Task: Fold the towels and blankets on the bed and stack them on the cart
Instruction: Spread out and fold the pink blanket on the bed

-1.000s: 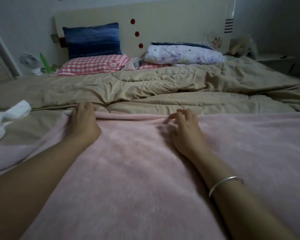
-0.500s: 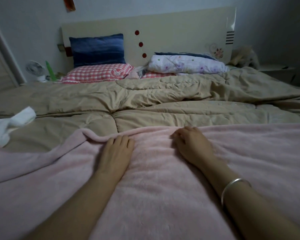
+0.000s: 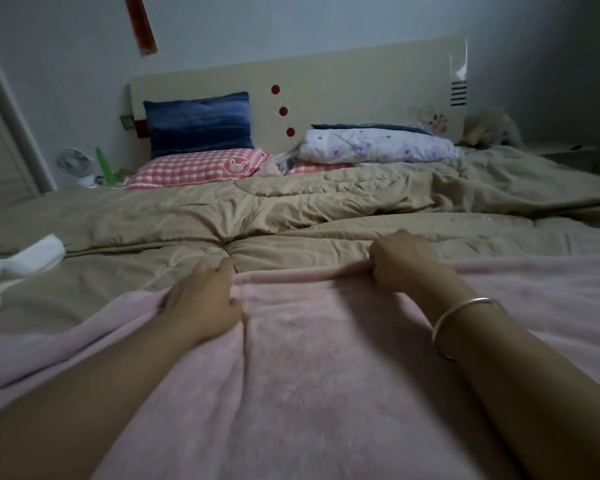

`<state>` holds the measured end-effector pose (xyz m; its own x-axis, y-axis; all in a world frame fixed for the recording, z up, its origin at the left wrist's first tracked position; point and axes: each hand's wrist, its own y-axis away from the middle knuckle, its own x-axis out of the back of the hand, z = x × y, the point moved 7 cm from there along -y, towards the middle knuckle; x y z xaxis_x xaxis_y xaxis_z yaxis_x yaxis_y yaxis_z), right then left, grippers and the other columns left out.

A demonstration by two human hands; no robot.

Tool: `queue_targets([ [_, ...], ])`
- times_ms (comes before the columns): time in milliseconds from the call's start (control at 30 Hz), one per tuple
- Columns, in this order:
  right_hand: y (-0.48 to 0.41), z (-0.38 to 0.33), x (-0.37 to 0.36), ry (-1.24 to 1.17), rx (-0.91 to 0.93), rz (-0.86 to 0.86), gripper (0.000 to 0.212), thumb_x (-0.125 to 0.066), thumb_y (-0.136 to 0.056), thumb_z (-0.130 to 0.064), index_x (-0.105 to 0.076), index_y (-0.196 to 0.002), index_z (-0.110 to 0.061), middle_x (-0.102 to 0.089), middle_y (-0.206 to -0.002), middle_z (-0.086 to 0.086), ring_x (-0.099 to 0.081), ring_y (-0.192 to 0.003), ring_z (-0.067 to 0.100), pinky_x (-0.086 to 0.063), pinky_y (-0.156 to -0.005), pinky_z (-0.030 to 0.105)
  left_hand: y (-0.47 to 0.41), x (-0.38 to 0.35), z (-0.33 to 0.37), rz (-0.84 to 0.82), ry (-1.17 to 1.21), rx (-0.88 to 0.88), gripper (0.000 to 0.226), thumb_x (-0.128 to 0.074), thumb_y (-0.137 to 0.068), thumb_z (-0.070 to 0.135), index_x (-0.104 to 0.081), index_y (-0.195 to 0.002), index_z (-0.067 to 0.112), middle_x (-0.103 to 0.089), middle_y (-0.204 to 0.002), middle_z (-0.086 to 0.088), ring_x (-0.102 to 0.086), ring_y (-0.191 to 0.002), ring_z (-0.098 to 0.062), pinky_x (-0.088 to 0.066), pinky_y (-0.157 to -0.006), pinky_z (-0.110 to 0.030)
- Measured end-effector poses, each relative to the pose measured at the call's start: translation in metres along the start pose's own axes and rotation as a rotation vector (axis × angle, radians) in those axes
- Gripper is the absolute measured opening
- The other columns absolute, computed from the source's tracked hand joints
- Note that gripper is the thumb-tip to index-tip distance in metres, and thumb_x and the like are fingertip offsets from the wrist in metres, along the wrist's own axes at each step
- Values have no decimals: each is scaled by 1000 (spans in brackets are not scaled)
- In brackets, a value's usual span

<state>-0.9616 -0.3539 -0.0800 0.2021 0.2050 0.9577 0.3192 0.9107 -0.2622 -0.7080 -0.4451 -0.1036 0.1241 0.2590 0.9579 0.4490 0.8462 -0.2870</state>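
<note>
A pink fleece blanket (image 3: 309,358) covers the near half of the bed, its far edge lying across a tan quilt (image 3: 291,209). My left hand (image 3: 205,299) rests on that far edge with fingers curled over it near the middle. My right hand (image 3: 406,261), a silver bangle on its wrist, is clenched on the same edge further right, pinching a fold of the pink fabric. A white towel (image 3: 11,268) lies crumpled at the left side of the bed. The cart is out of view.
At the headboard (image 3: 361,84) lie a blue pillow (image 3: 198,123), a red checked pillow (image 3: 198,166) and a folded floral quilt (image 3: 378,147). A small fan (image 3: 75,164) stands at the back left, a nightstand (image 3: 565,150) at the right.
My left hand slid right along the blanket's far edge toward the middle. My right hand closed into a fist on the edge. The blanket edge has come nearer to me.
</note>
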Motion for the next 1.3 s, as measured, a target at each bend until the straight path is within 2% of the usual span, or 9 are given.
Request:
queue_targets([
  [100,0,16,-4,19,-25,114,28,-51,-88,-29,-67,-109,-20,-62,-116,4,-45,-113,25,-34,-87,35,-24,23,-18,56,62,14,34,-51,-87,22,-66,-114,35,-67,-119,3,-58,-113,-22,-49,-90,-34],
  [300,0,17,2,-143,-174,320,20,-50,-90,-14,-65,-104,-17,-60,-108,8,-60,-99,32,-34,-70,32,-23,0,-26,-515,289,8,15,-76,-79,17,-78,-94,19,-73,-84,1,-61,-75,-10,-46,-70,-21],
  [433,4,14,-11,-342,-147,443,14,-48,-86,-6,-59,-92,-11,-61,-96,12,-58,-86,35,-34,-64,33,-35,38,-31,19,-113,96,11,-75,-77,40,-76,-82,30,-69,-86,7,-65,-82,-19,-39,-61,-22],
  [567,2,25,-25,-576,-222,441,14,-56,-81,-6,-64,-91,-11,-64,-96,13,-58,-91,33,-42,-74,36,-36,56,-16,378,-321,133,18,-58,-90,23,-75,-92,17,-70,-97,-8,-64,-89,-30,-32,-62,-27],
  [700,-3,18,-43,-571,-172,218,17,-57,-82,-15,-68,-95,-15,-64,-108,11,-57,-101,28,-43,-83,31,-32,0,-34,181,67,213,31,-51,-91,24,-68,-117,27,-65,-121,-10,-59,-111,-33,-46,-83,-32],
  [833,10,-16,-31,-558,-60,-68,42,-44,-95,-36,-49,-132,-17,-42,-141,17,-41,-129,31,-30,-108,36,-18,-58,-23,-249,179,33,52,-21,-103,27,-13,-155,20,-10,-162,2,-4,-149,-17,-6,-121,-39],
  [967,55,-112,10,-337,278,-163,52,-22,-100,-43,-18,-150,-28,-3,-161,2,5,-147,30,1,-115,58,-11,-45,-31,71,392,16,47,-35,-99,29,-43,-144,16,-39,-152,0,-31,-142,-16,-23,-117,-34],
  [1133,106,-181,-29,-275,548,-168,79,11,-78,-60,0,-152,-35,4,-161,-6,16,-146,24,16,-113,56,10,-4,-47,295,612,149,30,-45,-96,13,-66,-117,18,-65,-122,1,-57,-115,-20,-43,-98,-29],
  [1300,96,-171,-54,-223,524,-64,91,36,-66,-67,6,-149,-43,5,-159,-15,12,-147,17,12,-116,49,83,22,-71,73,443,-25,31,-50,-97,31,-60,-125,22,-53,-139,8,-50,-125,-8,-33,-103,-18],
])
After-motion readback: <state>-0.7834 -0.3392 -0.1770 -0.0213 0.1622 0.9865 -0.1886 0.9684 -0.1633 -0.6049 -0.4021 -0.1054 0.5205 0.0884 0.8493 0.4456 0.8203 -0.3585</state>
